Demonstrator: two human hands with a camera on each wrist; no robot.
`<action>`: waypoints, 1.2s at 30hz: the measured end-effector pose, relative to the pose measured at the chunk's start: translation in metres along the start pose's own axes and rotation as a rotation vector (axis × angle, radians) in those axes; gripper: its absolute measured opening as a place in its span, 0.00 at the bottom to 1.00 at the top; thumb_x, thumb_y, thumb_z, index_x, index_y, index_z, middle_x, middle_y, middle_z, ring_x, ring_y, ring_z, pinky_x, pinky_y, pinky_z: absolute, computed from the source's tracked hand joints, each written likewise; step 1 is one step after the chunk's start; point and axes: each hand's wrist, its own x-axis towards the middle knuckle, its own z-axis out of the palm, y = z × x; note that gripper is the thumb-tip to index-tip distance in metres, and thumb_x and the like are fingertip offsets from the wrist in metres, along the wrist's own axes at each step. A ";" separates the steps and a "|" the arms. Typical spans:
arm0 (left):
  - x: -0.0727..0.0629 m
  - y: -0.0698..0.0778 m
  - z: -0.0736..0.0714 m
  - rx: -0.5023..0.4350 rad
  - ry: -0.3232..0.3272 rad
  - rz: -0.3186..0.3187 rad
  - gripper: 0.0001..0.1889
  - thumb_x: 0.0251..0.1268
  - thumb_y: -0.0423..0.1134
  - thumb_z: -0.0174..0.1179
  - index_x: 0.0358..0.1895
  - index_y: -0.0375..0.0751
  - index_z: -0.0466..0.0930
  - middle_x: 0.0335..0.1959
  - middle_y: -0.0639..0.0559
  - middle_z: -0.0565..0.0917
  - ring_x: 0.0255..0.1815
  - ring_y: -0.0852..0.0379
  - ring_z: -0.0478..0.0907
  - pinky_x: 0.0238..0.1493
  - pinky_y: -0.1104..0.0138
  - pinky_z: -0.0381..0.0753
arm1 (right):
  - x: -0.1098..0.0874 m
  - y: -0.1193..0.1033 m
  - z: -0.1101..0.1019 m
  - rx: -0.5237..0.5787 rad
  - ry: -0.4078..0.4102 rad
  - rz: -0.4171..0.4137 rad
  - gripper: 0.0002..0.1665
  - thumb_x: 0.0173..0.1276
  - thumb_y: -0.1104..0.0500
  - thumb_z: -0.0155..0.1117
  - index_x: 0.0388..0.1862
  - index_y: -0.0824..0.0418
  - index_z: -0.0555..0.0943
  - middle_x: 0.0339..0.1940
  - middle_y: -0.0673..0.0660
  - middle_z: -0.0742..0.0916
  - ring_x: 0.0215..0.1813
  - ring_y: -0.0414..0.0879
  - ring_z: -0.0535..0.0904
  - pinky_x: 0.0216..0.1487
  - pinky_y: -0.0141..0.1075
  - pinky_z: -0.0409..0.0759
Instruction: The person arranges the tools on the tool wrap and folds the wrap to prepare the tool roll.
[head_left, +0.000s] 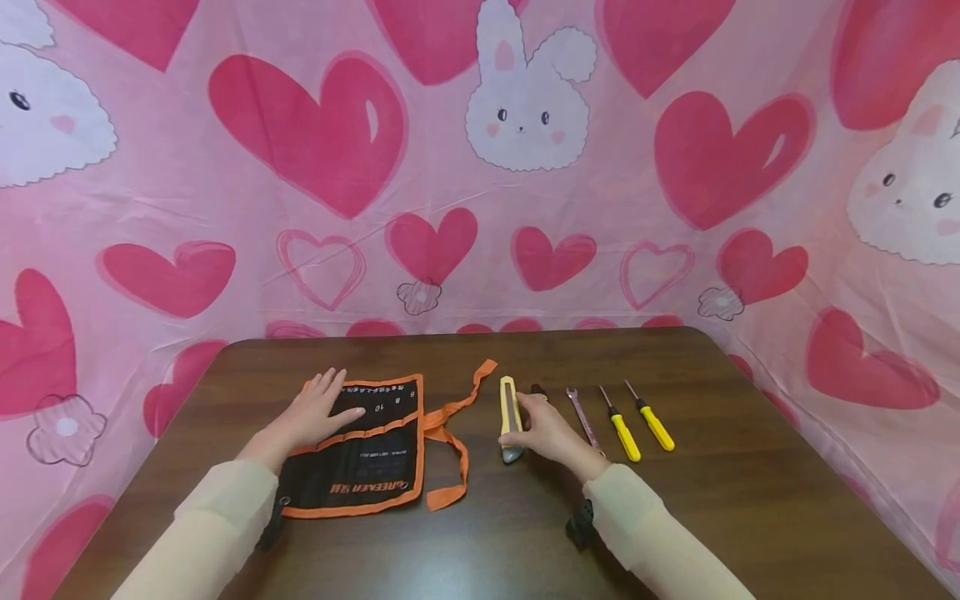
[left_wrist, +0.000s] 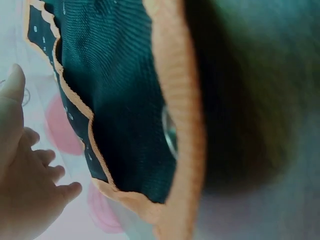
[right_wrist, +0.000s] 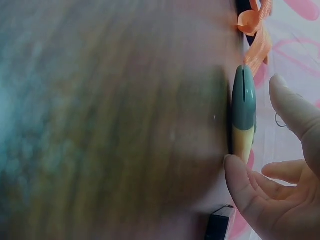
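My right hand (head_left: 549, 429) reaches over a yellow utility knife (head_left: 509, 408) with a grey end that lies on the table. In the right wrist view a fingertip touches the side of the knife (right_wrist: 244, 107), while the thumb stands apart from it. On the left, my left hand (head_left: 309, 417) rests over a black tool pouch (head_left: 352, 479) with orange edging, its fingers spread. The pouch's row of pockets and its metal eyelets show, and an orange tie strap (head_left: 459, 458) trails from its right side.
Right of the knife lie a small black-ended item (head_left: 538, 390), partly behind the right hand, a wrench (head_left: 582, 417) and two yellow-handled screwdrivers (head_left: 622, 433). The brown wooden table (head_left: 465, 550) meets a pink heart-patterned cloth (head_left: 450, 183) at its back and sides.
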 end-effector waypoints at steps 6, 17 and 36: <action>-0.002 -0.005 0.000 0.003 -0.063 0.040 0.43 0.60 0.54 0.57 0.68 0.27 0.52 0.68 0.25 0.49 0.67 0.28 0.42 0.59 0.36 0.46 | 0.002 0.001 0.002 -0.003 -0.018 0.019 0.48 0.50 0.51 0.75 0.63 0.74 0.65 0.56 0.67 0.74 0.50 0.53 0.73 0.50 0.47 0.74; 0.000 -0.006 0.002 -0.012 -0.206 -0.043 0.41 0.59 0.58 0.55 0.69 0.35 0.57 0.69 0.29 0.49 0.66 0.29 0.48 0.56 0.35 0.53 | 0.005 -0.002 0.004 -0.068 -0.053 0.092 0.47 0.49 0.51 0.75 0.62 0.73 0.66 0.56 0.67 0.74 0.53 0.56 0.72 0.52 0.49 0.72; -0.009 -0.001 -0.005 0.119 -0.206 -0.033 0.25 0.68 0.35 0.52 0.67 0.37 0.62 0.66 0.29 0.56 0.61 0.29 0.59 0.54 0.39 0.62 | 0.004 -0.006 0.002 0.026 -0.108 0.145 0.49 0.51 0.55 0.74 0.66 0.72 0.61 0.57 0.67 0.71 0.36 0.50 0.73 0.19 0.36 0.77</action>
